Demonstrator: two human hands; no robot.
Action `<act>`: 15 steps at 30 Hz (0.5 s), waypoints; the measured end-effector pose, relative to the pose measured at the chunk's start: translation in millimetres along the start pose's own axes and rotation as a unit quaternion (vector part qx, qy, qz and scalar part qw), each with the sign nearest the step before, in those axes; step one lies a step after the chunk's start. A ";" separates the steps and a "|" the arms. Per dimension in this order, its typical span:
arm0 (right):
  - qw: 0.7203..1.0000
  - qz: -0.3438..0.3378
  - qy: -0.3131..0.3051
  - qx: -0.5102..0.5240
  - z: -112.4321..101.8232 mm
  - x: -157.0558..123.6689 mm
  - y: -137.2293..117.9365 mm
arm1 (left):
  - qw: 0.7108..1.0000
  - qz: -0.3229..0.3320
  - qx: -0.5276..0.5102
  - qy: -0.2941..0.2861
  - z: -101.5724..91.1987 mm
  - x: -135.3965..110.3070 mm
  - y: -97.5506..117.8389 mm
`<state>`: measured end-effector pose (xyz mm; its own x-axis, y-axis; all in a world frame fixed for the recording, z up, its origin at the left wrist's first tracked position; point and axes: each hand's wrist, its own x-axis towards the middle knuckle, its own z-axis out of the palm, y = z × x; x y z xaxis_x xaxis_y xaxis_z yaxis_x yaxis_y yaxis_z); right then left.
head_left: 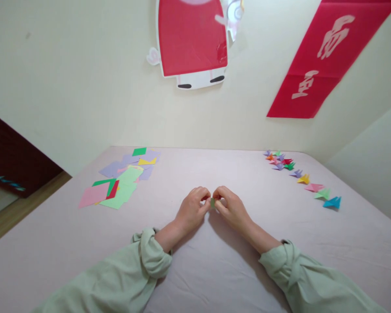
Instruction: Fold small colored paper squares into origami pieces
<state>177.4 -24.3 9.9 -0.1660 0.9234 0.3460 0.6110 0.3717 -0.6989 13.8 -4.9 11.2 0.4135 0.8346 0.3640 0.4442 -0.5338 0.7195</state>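
Between my two hands a small piece of folded green paper (212, 203) shows, mostly covered by the fingers. My left hand (194, 206) pinches its left side, thumb and fingertips pressed together. On the other side my right hand (230, 206) pinches it the same way. Both hands are just above the middle of the table, nearly touching each other. How the paper is folded is too small to make out.
Loose sheets of coloured paper (124, 191) lie in an overlapping pile at the left. Several small folded paper figures (332, 203) form a slanting row along the right of the pale-covered table (198, 269). Behind it rises a wall with a red banner (309, 69).
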 end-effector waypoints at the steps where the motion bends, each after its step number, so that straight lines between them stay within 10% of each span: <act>1: 1.000 0.009 0.001 -0.002 -0.3 0.4 1.5 | 1.000 -0.006 -0.010 0.006 0.1 0.1 -0.5; 15: 0.997 0.073 0.035 -0.018 3.5 1.9 8.0 | 0.981 -0.112 -0.159 0.020 4.4 2.1 -3.3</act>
<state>179.3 -19.2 2.7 -0.0197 0.9581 0.2857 0.6521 0.2289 -0.7228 16.7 -2.0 7.0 0.2991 0.9341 0.1951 0.2469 -0.2732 0.9297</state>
